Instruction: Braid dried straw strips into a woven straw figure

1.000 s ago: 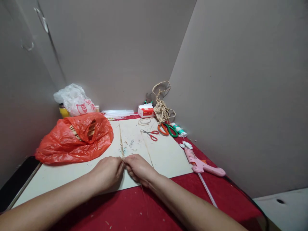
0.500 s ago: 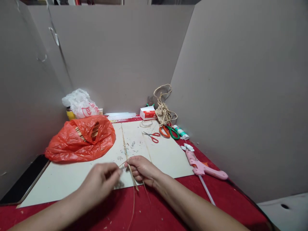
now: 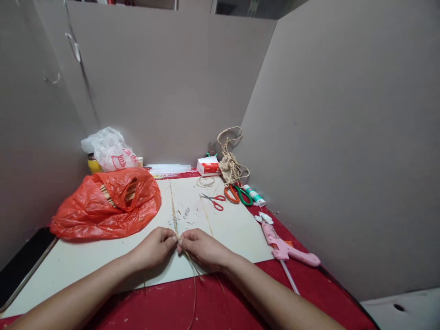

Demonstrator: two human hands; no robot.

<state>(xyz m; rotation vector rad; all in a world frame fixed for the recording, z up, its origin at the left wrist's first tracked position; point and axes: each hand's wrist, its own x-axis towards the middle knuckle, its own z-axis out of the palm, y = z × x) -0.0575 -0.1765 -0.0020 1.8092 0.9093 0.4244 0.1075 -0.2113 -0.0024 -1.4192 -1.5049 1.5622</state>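
Observation:
A thin straw-coloured cord (image 3: pixel 174 214) runs up the pale board, away from me. At its near end, my left hand (image 3: pixel 154 247) and my right hand (image 3: pixel 203 249) meet, thumbs and fingertips pinched on it. Both hands are closed and their fingertips nearly touch. Loose strands (image 3: pixel 195 293) trail from under the right hand toward me, past the board's edge. Exactly how the fingers hold each strand is hidden.
The pale board (image 3: pixel 237 233) lies on a red cloth (image 3: pixel 165 307). Left are a red plastic bag (image 3: pixel 113 220) holding sticks and a dark phone (image 3: pixel 25 266). Right are small scissors (image 3: pixel 215 200), larger scissors (image 3: pixel 244 196), a twine bundle (image 3: pixel 231 168) and a pink glue gun (image 3: pixel 283 250).
My left hand, blurred and apart before, has come in to the cord and now pinches it beside the right hand. The right hand stays at the cord. The view has shifted slightly.

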